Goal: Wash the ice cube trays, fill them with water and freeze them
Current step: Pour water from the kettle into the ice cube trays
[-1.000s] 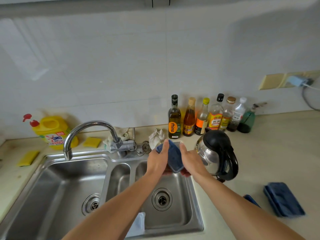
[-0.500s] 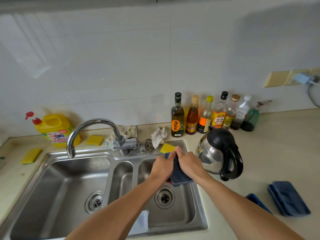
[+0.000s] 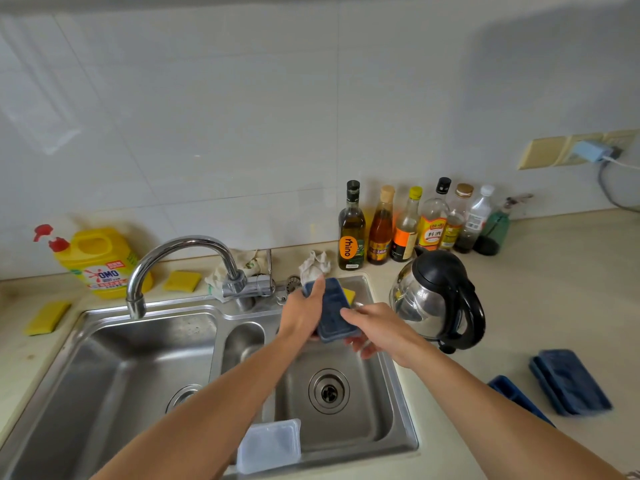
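Both hands hold one blue ice cube tray (image 3: 334, 311) tilted above the right basin of the sink (image 3: 407, 410). The left hand (image 3: 303, 315) grips its far left corner, and the right hand (image 3: 382, 329) grasps its near right corner with fingers above and below. A yellow sponge (image 3: 349, 294) shows just behind the tray at the sink's far edge, and a crumpled cloth (image 3: 313, 265) lies beyond that. A kettle (image 3: 438, 299) stands on the worktop (image 3: 554, 289) just beside the sink's right edge, close to the right hand, with a row of bottles (image 3: 412, 226) against the wall behind it. The tap (image 3: 180, 258) points over the left basin. A clear lid (image 3: 268, 445) leans at the sink's near edge. Two more blue trays (image 3: 571, 381) lie near the worktop's front right, with bare worktop beyond the kettle
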